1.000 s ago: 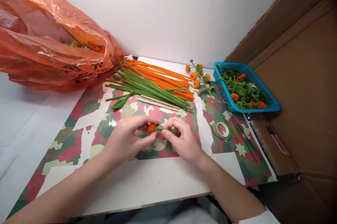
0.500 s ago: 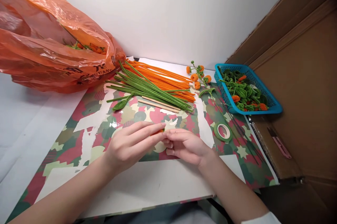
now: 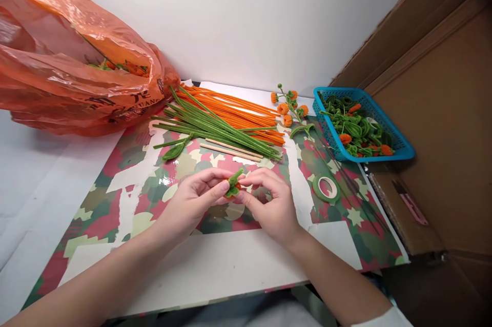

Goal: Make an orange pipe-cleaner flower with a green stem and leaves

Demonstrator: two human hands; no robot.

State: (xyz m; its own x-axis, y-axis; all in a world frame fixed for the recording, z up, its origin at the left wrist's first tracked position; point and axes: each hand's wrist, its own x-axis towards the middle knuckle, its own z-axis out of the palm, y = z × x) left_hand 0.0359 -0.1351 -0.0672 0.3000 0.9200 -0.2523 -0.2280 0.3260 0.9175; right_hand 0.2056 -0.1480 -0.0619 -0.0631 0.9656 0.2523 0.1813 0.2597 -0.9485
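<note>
Between my two hands is a small pipe-cleaner flower (image 3: 232, 187), orange with a green top and a short green stem pointing up and away. My left hand (image 3: 202, 195) pinches it from the left with thumb and fingers. From the right, the thumb and fingertips of my right hand (image 3: 271, 201) grip its other side. Beyond the hands lie a bundle of green pipe cleaners (image 3: 223, 129), a bundle of orange pipe cleaners (image 3: 230, 106), two thin wooden sticks (image 3: 232, 151) and a green pipe-cleaner leaf (image 3: 175, 151).
An orange plastic bag (image 3: 88, 96) stands at the left. On the right are a blue basket (image 3: 402, 155) of green and orange pieces, a roll of green tape (image 3: 316, 191), a finished flower spray (image 3: 286, 108) and a pink cutter (image 3: 413, 206) on cardboard. White paper (image 3: 215, 265) lies in front.
The flower, mostly hidden behind my fingers before, has been turned so its green top and stem show. My left hand has rolled over, with its thumb now visible. Both hands stay close together.
</note>
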